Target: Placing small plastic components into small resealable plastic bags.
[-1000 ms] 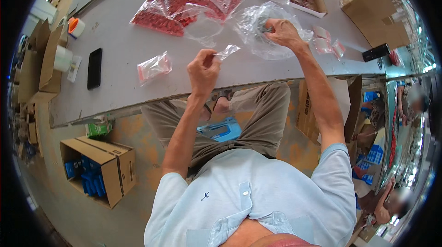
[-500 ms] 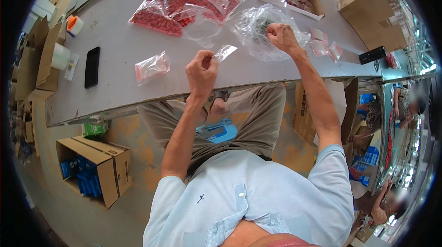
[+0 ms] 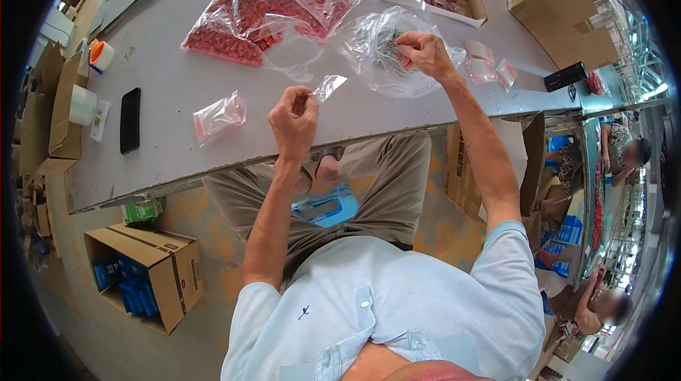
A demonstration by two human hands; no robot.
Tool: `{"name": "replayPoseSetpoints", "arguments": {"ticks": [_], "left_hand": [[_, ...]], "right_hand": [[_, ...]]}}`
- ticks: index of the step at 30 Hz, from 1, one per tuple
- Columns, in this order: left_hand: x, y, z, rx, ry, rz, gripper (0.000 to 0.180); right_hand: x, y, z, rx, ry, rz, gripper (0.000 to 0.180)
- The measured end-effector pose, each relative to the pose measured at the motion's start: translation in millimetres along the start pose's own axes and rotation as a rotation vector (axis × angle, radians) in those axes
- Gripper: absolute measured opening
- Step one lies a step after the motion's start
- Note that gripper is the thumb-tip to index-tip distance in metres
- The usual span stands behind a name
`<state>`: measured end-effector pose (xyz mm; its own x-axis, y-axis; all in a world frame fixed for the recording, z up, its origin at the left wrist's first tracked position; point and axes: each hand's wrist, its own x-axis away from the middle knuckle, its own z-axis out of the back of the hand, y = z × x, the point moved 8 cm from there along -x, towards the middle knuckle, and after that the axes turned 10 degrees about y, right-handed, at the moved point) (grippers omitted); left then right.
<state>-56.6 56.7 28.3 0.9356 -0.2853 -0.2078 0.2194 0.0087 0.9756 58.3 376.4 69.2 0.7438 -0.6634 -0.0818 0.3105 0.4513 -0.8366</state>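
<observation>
In my left hand (image 3: 293, 124), closed in a pinch, is a small clear plastic bag (image 3: 330, 88) that points up to the right. My right hand (image 3: 425, 56) is over an open clear bag (image 3: 369, 44) of thin grey metal pieces (image 3: 386, 49). Its fingers are pressed together, and whatever they hold is too small to make out. Beyond my left hand lies a large clear bag of small red pieces (image 3: 245, 30). A packet of small red-edged bags (image 3: 220, 118) rests left of my left hand. Several small filled packets (image 3: 481, 62) sit right of my right hand.
A white tray (image 3: 468, 20) of filled packets stands far right, beside a cardboard box (image 3: 560, 8). Phone (image 3: 130, 120), tape roll (image 3: 101, 56) and open carton (image 3: 67, 115) occupy the left. Below is a box of blue packs (image 3: 177, 285). People (image 3: 617, 147) sit at right.
The view has shifted slightly, so the table things appear further left. My right hand has drawn slightly up from the metal pieces, fingers still pinched. My left hand keeps hold of the small bag.
</observation>
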Motion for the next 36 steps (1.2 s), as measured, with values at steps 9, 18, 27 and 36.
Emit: {"name": "replayPoseSetpoints", "arguments": {"ticks": [9,18,27,36], "left_hand": [[-0.4,-2.6,-0.6,0.027,0.020,0.003,0.009],[-0.9,-5.4,0.1,0.011,0.028,-0.008,0.009],[-4.9,1.1,-0.2,-0.062,0.061,0.007,0.012],[-6.0,9.2,1.5,-0.108,0.068,-0.069,0.013]], "right_hand": [[3.3,20.6,9.4,-0.332,-0.053,-0.062,0.017],[11.2,21.5,11.8,-0.700,-0.021,-0.287,0.019],[79.7,-67.9,-44.9,-0.670,-0.072,-0.053,0.016],[118.9,-75.3,-141.1,-0.566,-0.180,-0.100,0.018]]}}
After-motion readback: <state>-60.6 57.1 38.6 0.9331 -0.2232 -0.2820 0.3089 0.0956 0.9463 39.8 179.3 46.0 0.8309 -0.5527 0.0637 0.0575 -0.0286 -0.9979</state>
